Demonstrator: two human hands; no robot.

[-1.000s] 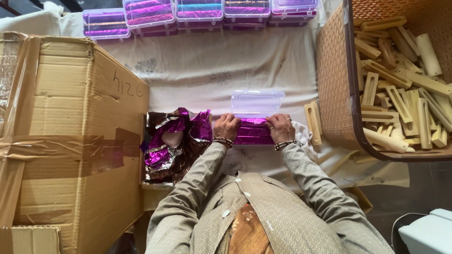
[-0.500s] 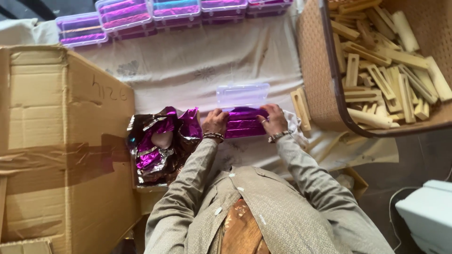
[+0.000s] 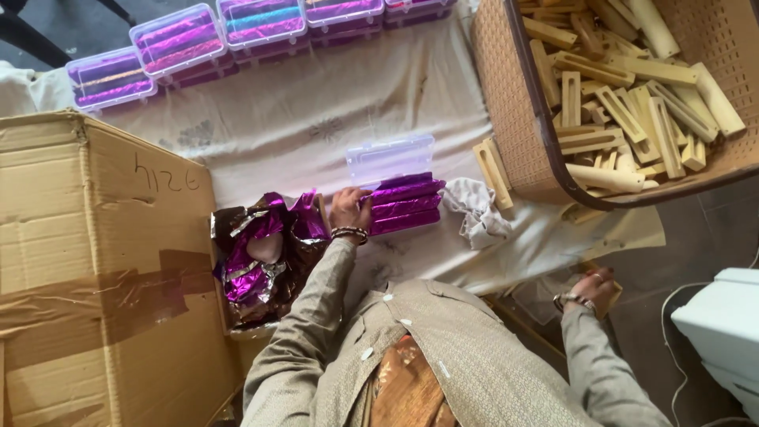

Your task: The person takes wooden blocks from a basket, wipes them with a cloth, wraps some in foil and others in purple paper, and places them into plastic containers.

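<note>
An open clear plastic case (image 3: 390,158) lies on the white cloth, its tray filled with purple foil-wrapped pieces (image 3: 407,203). My left hand (image 3: 348,208) rests on the left end of that tray, fingers over the foil. My right hand (image 3: 597,286) is down at the lower right, off the cloth, touching a brown cardboard edge; whether it grips anything I cannot tell. A crumpled white rag (image 3: 478,209) lies just right of the tray.
A heap of purple foil (image 3: 265,249) sits left of the tray beside a big cardboard box (image 3: 95,261). Closed filled cases (image 3: 178,39) line the far edge. A woven basket (image 3: 506,95) of wooden pieces stands right. A white appliance (image 3: 723,332) is at lower right.
My right hand has left the tray and dropped to the lower right by the floor. My left hand stays on the tray. The view has tilted and shifted.
</note>
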